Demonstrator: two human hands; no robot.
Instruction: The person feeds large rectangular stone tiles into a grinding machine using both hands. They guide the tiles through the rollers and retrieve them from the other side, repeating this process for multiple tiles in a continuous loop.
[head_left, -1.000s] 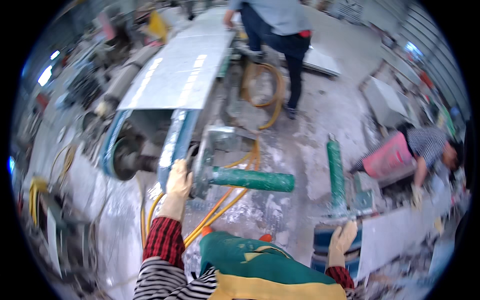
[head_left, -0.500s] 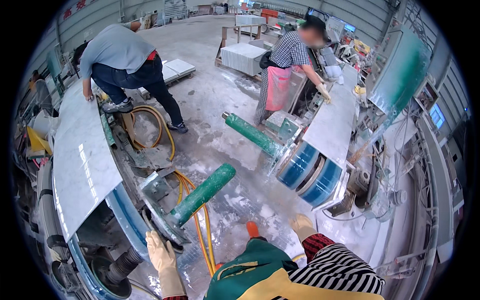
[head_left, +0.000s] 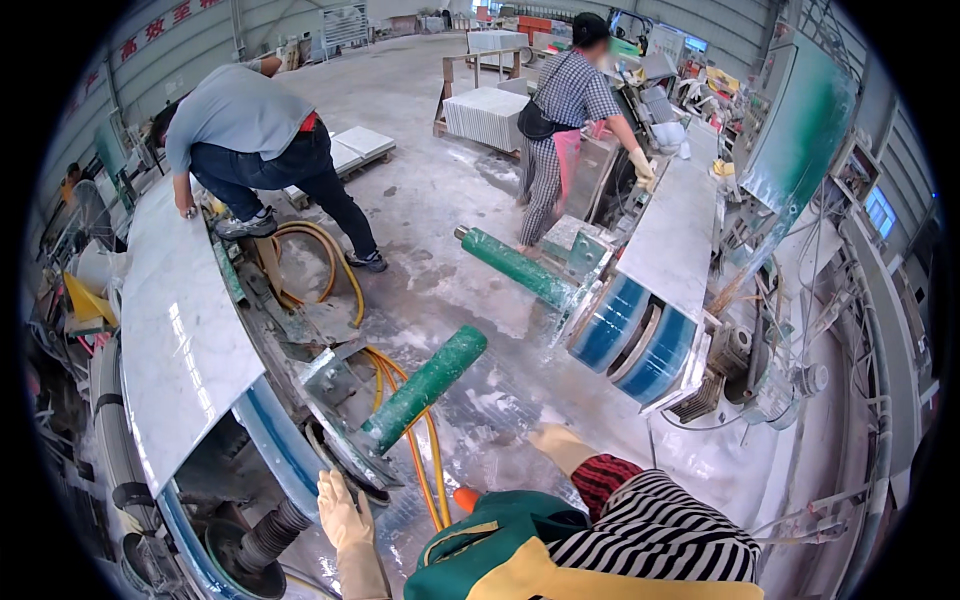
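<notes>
My left hand (head_left: 345, 510), in a cream rubber glove, is beside the blue belt (head_left: 275, 440) of the left machine. Its fingers are stretched out and it holds nothing. My right hand (head_left: 562, 446), gloved alike, hangs over the wet floor in front of me; its fingers are blurred. A grey-white stone slab (head_left: 190, 340) lies along the left machine. On the right machine another slab (head_left: 672, 230) rests, its near end by the blue belt rollers (head_left: 635, 340). Between the machines, a green roller (head_left: 428, 388) sticks out from the left and another green roller (head_left: 515, 268) from the right.
A person in grey (head_left: 245, 120) bends over the left slab, one foot up on the machine. Another person in a checked shirt (head_left: 572, 95) stands by the right slab. Yellow hoses (head_left: 432, 465) run across the floor. Stacked slabs (head_left: 487, 117) stand on a frame behind.
My right hand has swung to the left and inward. The view has shifted slightly, and my left hand stays beside the belt. The person at the right machine has turned further away.
</notes>
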